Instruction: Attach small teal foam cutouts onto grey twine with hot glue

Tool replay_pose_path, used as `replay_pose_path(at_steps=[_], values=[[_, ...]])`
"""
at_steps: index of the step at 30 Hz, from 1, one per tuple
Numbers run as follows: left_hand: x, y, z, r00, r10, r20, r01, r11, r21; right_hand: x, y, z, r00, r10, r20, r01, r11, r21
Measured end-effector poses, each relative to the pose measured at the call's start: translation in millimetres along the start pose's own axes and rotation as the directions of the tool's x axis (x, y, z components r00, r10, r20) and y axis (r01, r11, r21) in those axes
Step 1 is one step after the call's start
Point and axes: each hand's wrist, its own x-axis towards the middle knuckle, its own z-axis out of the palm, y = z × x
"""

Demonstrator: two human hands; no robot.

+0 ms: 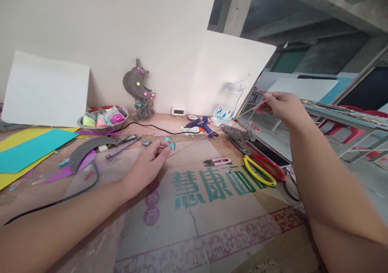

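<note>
My left hand (153,157) rests on the table with its fingers pinched around a small teal heart piece (171,145). Another teal heart (146,143) lies just left of it by a cardboard strip. My right hand (280,105) is raised above the table's right side, fingers pinched on a thin strand of grey yarn that runs down to a grey yarn ball (238,132).
A blue glue gun (200,124), pink thread snips (216,161) and yellow and red scissors (262,172) lie on the cardboard-covered table (212,216). A bowl of coloured clay (103,120), teal and yellow sheets (27,149), a grey crescent (86,147) and a moon ornament (139,85) sit left.
</note>
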Motion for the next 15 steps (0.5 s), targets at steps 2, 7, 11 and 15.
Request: replay_pose_path(at_steps=[2,7,11,15], values=[[0.2,-0.1,0.3,1.000,-0.003,0.001,0.003,1.000,0.013,-5.8,-13.2,-3.1,0.994,-0.096,-0.044,0.104,0.945,0.311],[0.2,2.0,0.4,1.000,-0.028,0.001,0.028,1.000,0.008,-10.5,-28.8,2.6,0.960,-0.242,0.141,0.192,0.935,0.298],[0.3,0.6,0.1,0.999,-0.032,0.012,0.032,0.999,-0.013,-2.1,-10.9,6.6,0.935,0.011,0.354,0.028,0.994,-0.105],[0.0,-0.5,0.1,1.000,-0.013,0.016,0.012,1.000,0.004,-0.6,1.9,12.9,0.762,0.012,0.647,0.162,0.965,-0.208]])
